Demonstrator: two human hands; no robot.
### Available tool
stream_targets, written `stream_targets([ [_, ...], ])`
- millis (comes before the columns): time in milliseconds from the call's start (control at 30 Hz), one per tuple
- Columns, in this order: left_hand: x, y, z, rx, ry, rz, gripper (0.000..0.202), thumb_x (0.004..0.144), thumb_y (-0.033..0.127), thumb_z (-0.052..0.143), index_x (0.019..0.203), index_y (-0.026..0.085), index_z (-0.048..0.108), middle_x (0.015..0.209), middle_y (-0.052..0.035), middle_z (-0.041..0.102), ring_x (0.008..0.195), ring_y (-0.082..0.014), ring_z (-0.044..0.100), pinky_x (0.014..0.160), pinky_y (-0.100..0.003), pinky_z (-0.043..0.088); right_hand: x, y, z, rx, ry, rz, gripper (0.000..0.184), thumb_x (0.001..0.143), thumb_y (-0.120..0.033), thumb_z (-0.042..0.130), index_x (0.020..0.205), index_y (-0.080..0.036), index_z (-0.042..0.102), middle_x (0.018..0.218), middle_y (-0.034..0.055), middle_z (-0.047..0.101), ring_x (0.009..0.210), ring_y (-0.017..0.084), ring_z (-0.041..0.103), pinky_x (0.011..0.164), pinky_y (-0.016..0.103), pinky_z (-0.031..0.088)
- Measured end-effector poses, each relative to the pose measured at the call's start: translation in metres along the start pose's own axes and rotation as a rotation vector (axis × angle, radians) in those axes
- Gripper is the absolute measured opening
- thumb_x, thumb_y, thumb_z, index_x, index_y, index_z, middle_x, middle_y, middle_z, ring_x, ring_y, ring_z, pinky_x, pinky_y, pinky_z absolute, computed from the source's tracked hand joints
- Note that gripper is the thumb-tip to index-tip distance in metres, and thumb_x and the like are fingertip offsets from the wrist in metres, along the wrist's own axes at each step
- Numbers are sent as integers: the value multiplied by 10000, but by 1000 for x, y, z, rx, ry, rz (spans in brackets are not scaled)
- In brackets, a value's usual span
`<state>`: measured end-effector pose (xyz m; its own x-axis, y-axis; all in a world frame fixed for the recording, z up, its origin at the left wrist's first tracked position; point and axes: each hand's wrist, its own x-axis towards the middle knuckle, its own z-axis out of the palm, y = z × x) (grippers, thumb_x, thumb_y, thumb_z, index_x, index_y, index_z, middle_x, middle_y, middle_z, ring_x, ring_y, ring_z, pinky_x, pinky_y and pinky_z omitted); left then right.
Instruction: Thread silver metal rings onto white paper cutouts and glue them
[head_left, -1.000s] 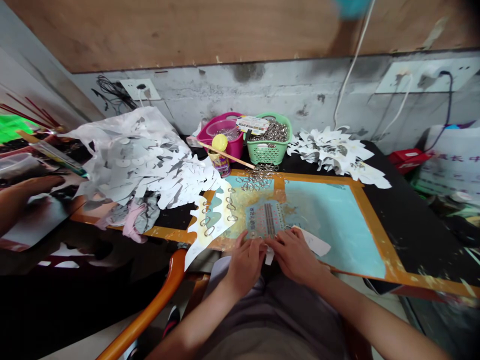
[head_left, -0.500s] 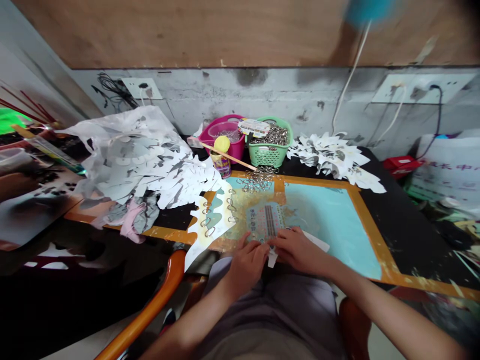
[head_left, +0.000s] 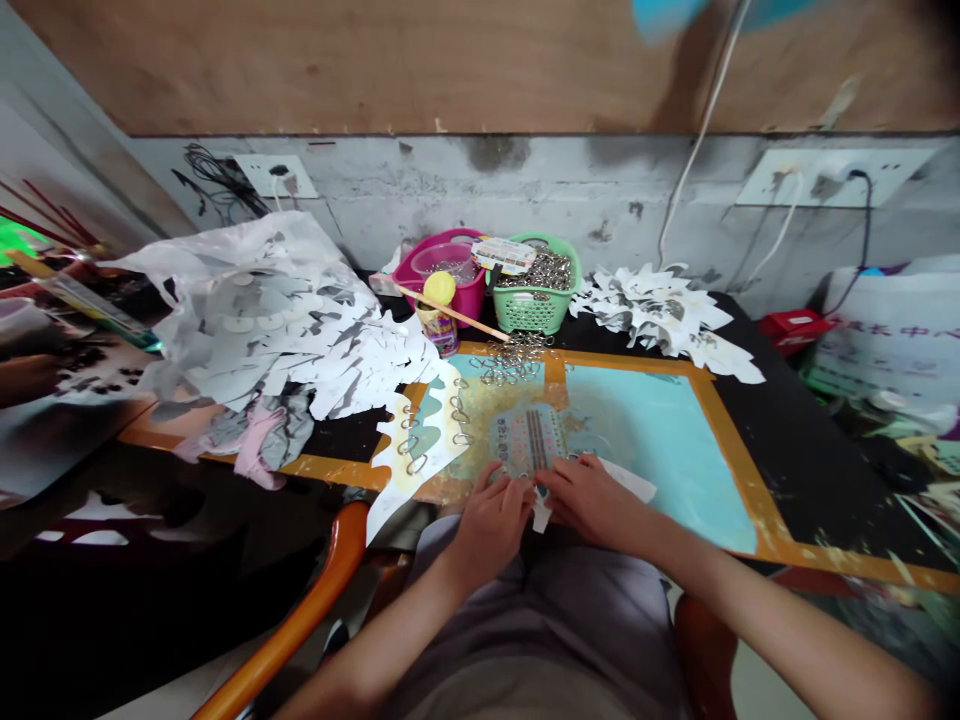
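Far to the left of the green basket (head_left: 534, 312), white cut-outs (head_left: 352, 370) are heaped by a clear bag (head_left: 161, 255), and a crumpled cloth (head_left: 262, 440) is placed farther forward than the basket. Forward and left of the basket, a toothed strip (head_left: 403, 485) is fitted with wire loops. Just left of the basket, a can (head_left: 441, 335) and a pink basket (head_left: 474, 300) are set. Well in front of the basket, the left hand (head_left: 491, 522) is bent, its fingertips pinched on white paper (head_left: 541, 517). Spilled loops (head_left: 517, 362) are scattered right before the basket. Forward and slightly right of it, the same paper is gripped by the curled fingers of the right hand (head_left: 592, 500). To the basket's right, a smaller heap (head_left: 667, 315) is seen, and farther right a red box (head_left: 796, 330)
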<state>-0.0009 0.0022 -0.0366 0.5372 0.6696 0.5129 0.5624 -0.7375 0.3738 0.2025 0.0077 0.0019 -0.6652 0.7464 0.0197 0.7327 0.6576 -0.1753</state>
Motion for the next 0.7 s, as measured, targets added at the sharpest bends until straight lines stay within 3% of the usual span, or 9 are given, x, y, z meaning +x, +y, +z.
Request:
stream_targets([
  [200, 4, 0, -3, 13, -35, -5, 146, 913, 81, 458, 1004, 196, 457, 849, -17, 692, 801, -205, 659, 925, -447, 455, 2, 1, 5, -3, 37, 19, 127, 940, -192, 574, 1064, -165, 584, 1012, 77, 644, 930, 235, 590, 795, 364, 372],
  [300, 6, 1, -6, 32, -68, 1, 143, 919, 93, 454, 1020, 194, 463, 870, -28, 695, 806, -211, 653, 869, -417, 456, -2, 5, 12, 61, 88, 28, 155, 945, -186, 561, 1096, -172, 592, 1002, 87, 662, 917, 246, 608, 797, 382, 402],
  [433, 7, 0, -9, 41, -106, 18, 160, 933, 104, 443, 1068, 187, 466, 873, -31, 700, 807, -213, 654, 820, -392, 445, -14, 11, 22, 343, 254, 36, 324, 969, -240, 542, 1291, -231, 514, 1056, 81, 691, 972, 243, 631, 895, 424, 437],
  [567, 10, 0, -11, 42, -127, 28, 166, 941, 104, 436, 1086, 179, 465, 862, -28, 695, 781, -202, 648, 797, -370, 433, -26, 11, 25, 640, 501, 210, 329, 971, -252, 521, 1296, -270, 480, 1075, 55, 690, 954, 211, 645, 851, 368, 501],
  [633, 11, 0, -11, 50, -132, 40, 163, 942, 100, 428, 1081, 175, 466, 845, -27, 687, 771, -199, 643, 795, -364, 429, -29, 7, 25, 602, 579, 200, 314, 958, -216, 509, 1269, -260, 497, 1125, 73, 669, 999, 222, 623, 866, 378, 493],
  [700, 11, 0, -12, 61, -138, 49, 155, 946, 104, 424, 1077, 173, 466, 839, -30, 683, 768, -198, 642, 794, -361, 425, -29, 1, 26, 450, 572, 116, 333, 935, -166, 507, 1259, -240, 512, 1111, 86, 671, 1034, 247, 592, 935, 436, 438],
])
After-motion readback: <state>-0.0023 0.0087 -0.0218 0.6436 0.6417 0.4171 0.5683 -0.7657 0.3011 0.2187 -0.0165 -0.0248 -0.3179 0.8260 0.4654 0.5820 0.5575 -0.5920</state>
